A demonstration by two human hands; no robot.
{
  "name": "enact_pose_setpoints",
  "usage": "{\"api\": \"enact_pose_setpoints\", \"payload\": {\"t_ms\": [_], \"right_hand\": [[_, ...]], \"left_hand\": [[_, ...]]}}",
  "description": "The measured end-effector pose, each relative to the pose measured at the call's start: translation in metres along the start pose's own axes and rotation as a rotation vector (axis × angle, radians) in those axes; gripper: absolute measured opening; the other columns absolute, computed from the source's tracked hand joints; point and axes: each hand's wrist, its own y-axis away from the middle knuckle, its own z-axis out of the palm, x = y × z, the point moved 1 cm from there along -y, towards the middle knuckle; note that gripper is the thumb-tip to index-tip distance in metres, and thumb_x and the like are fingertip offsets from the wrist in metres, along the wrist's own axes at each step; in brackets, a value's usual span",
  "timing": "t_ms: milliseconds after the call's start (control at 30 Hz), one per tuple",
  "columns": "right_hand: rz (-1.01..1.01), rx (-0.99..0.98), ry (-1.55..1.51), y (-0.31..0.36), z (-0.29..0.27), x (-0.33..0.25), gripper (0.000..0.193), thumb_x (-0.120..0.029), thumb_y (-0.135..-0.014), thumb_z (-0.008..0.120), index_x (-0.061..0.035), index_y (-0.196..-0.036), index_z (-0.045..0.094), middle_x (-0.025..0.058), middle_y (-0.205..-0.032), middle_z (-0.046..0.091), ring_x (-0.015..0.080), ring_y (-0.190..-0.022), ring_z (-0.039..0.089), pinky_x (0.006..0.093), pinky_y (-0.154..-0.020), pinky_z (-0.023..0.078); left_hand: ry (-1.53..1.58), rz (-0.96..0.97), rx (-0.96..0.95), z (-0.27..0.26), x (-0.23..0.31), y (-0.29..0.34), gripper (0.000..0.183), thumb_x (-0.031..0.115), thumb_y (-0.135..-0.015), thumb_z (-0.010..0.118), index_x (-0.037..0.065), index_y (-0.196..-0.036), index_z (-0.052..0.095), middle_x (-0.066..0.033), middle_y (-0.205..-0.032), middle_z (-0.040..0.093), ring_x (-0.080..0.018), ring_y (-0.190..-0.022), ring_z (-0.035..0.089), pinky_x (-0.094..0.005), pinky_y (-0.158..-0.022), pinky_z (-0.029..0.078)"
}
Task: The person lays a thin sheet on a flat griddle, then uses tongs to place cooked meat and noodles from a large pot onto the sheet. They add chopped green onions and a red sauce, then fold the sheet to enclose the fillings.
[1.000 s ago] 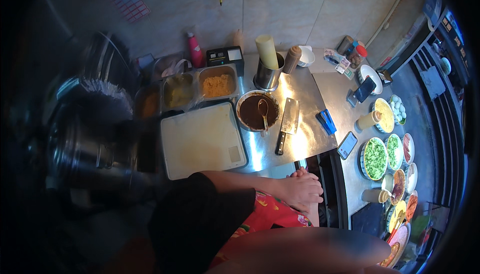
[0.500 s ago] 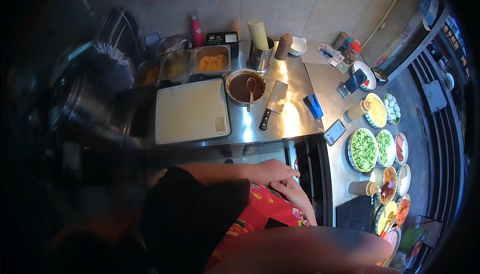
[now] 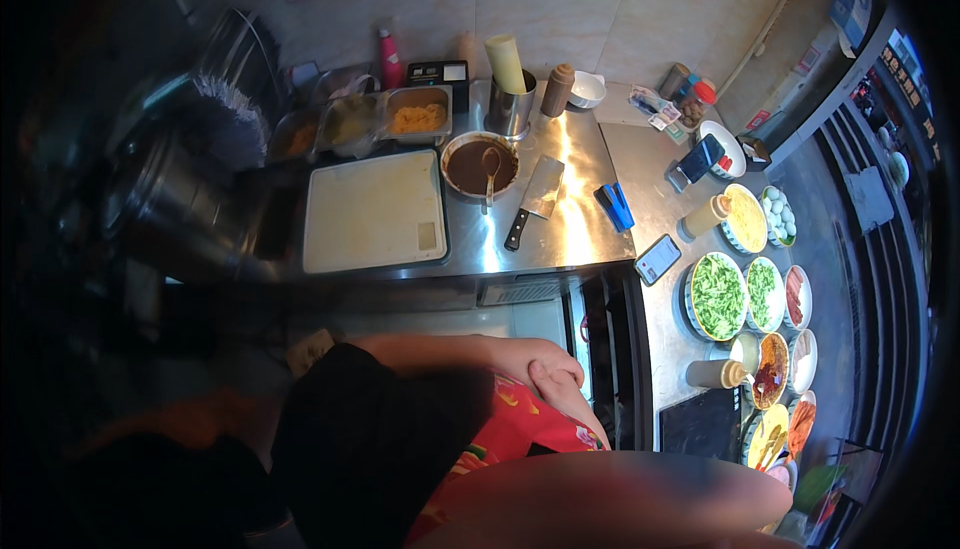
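My left hand (image 3: 543, 351) and my right hand (image 3: 562, 389) are closed together, one overlapping the other, in front of my red floral apron (image 3: 505, 427). No object shows between them, though some fingers are hidden. They are below the front edge of a steel counter (image 3: 465, 255), touching nothing on it. Closest on that counter are a cleaver (image 3: 535, 201) with a black handle and a white cutting board (image 3: 375, 214). Behind the cleaver, a bowl of dark brown sauce (image 3: 468, 166) has a spoon (image 3: 491, 174) in it. A blurred arm-like shape (image 3: 640, 489) fills the lower right.
On the right counter stand several bowls, including shredded greens (image 3: 717, 296), eggs (image 3: 778, 217) and red sauce (image 3: 768, 374). A phone (image 3: 657, 260), a blue tool (image 3: 614, 208) and squeeze bottles (image 3: 716, 374) lie nearer. Metal food trays (image 3: 420, 117) and a steel cylinder (image 3: 510, 109) line the back.
My hands stay together and have shifted slightly left and down in the view, my right hand tucking closer around my left. The whole counter also appears slightly shifted left, as the view moved.
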Motion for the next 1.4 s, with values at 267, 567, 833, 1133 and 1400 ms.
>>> {"api": "enact_pose_setpoints", "payload": {"t_ms": [267,567,833,1133,1400], "right_hand": [[-0.154,0.326,-0.086,0.002,0.007,-0.018,0.056,-0.04,-0.105,0.039,0.0091,-0.107,0.066,0.0152,-0.093,0.069,0.0219,-0.089,0.066,0.0299,-0.08,0.051],[-0.076,0.422,-0.792,0.014,0.027,0.012,0.05,-0.032,-0.103,0.035,0.0051,-0.088,0.065,0.0077,-0.067,0.06,0.0159,-0.055,0.052,0.0268,-0.062,0.046],[-0.206,0.83,-1.341,0.075,0.051,0.014,0.031,-0.021,-0.1,0.044,0.0005,-0.091,0.064,-0.001,-0.061,0.046,0.0081,-0.05,0.039,0.0227,-0.046,0.03],[-0.362,1.267,-1.499,0.195,0.103,0.078,0.035,-0.026,-0.105,0.043,0.0002,-0.093,0.064,-0.0021,-0.063,0.046,0.0061,-0.052,0.038,0.022,-0.046,0.026],[-0.459,1.819,-1.546,0.305,0.171,0.124,0.033,-0.024,-0.105,0.045,-0.0013,-0.091,0.063,-0.0005,-0.067,0.051,0.006,-0.057,0.045,0.0209,-0.049,0.029]], "left_hand": [[0.344,-0.089,-0.194,-0.017,0.007,-0.018,0.045,0.006,-0.078,0.071,0.004,-0.122,0.059,-0.0078,-0.115,0.065,-0.0172,-0.108,0.061,-0.0306,-0.093,0.048],[0.927,-0.45,-0.565,-0.026,-0.007,-0.05,0.059,-0.004,-0.07,0.06,0.002,-0.128,0.053,-0.0088,-0.122,0.059,-0.0128,-0.108,0.06,-0.0181,-0.074,0.051],[1.296,-0.764,-0.747,0.052,-0.022,-0.095,0.056,0.002,-0.081,0.062,-0.004,-0.135,0.046,-0.0224,-0.138,0.049,-0.0351,-0.132,0.049,-0.0473,-0.111,0.042],[1.157,-0.886,-1.108,0.206,-0.004,-0.144,0.05,0.003,-0.089,0.057,-0.004,-0.137,0.046,-0.023,-0.142,0.05,-0.033,-0.134,0.049,-0.0451,-0.112,0.04],[0.951,-0.917,-1.419,0.368,0.043,-0.162,0.043,0.002,-0.089,0.057,-0.001,-0.131,0.051,-0.0172,-0.136,0.054,-0.0268,-0.123,0.057,-0.037,-0.101,0.048]]}}
